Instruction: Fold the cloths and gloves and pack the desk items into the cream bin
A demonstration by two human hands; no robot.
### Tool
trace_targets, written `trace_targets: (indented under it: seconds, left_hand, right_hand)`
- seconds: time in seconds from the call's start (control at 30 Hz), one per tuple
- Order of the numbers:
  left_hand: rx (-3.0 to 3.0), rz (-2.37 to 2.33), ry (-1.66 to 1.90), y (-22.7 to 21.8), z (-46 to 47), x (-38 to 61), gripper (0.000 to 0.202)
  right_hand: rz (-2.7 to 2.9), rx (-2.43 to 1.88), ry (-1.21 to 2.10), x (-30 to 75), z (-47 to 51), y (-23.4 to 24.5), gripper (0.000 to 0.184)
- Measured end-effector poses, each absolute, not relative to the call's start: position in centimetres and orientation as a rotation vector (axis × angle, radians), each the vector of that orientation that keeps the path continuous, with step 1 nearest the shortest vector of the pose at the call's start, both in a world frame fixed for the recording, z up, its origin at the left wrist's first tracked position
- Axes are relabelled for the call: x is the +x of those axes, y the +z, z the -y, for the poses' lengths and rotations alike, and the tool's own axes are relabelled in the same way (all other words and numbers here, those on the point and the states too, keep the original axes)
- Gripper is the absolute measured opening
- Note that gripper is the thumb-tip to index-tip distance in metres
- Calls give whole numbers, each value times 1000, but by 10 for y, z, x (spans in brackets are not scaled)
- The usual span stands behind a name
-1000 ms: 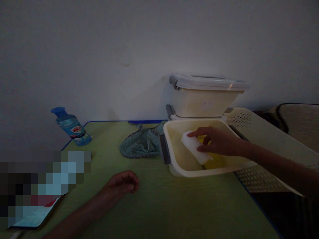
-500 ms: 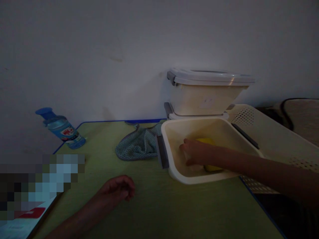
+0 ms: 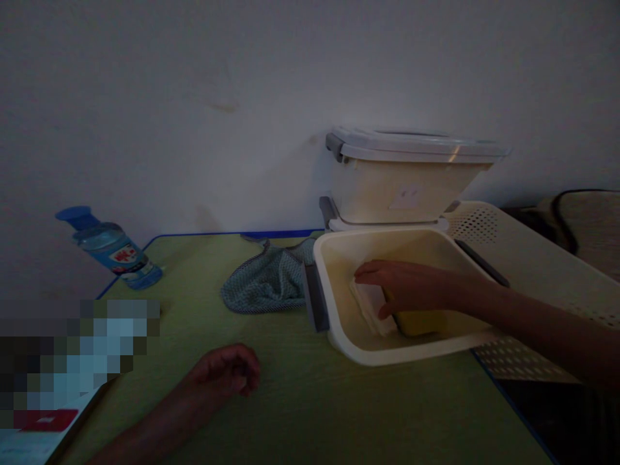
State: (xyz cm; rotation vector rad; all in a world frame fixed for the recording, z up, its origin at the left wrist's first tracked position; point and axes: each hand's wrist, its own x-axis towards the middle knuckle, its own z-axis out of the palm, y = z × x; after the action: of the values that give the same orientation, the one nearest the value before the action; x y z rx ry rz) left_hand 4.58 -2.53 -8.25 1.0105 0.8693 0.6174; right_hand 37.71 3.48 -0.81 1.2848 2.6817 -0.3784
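My right hand reaches into a cream plastic bin with grey side handles. Its fingers are stretched out, with the thumb apart, over a white folded item, perhaps cloth or paper. A yellow item with a dark edge lies beside it, partly hidden under the hand. My left hand rests at the table in front of the bin, fingers curled in loosely with nothing visible in them. Left of the bin lies a blue-grey mesh cloth or bag.
A lidded cream box stands behind the bin against the wall. To the right is a perforated cream basket. A blue bottle stands at the table's left edge, near a red-marked white item, partly pixelated.
My right hand has loosened from the white item, spread its fingers and shifted slightly right; the white item now shows lying in the bin. My left hand is nearly unmoved.
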Motion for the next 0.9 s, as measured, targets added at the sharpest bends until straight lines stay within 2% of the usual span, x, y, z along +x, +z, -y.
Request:
trace_targets:
  seconds: [0.07, 0.4, 0.73, 0.9]
  left_hand:
    - [1013, -872, 616, -84, 25, 46, 11]
    - [1029, -894, 611, -85, 25, 44, 12]
    - [1073, -928, 635, -109, 25, 41, 18]
    - [1107, -944, 617, -106, 25, 39, 20]
  right_hand:
    - [-2678, 1280, -373, 379, -35, -16, 59]
    - [-2646, 1308, -359, 377, -34, -17, 54]
    - [-2630, 1313, -360, 378, -33, -13, 55]
    - [-2645, 1277, -427, 386, -26, 7, 38]
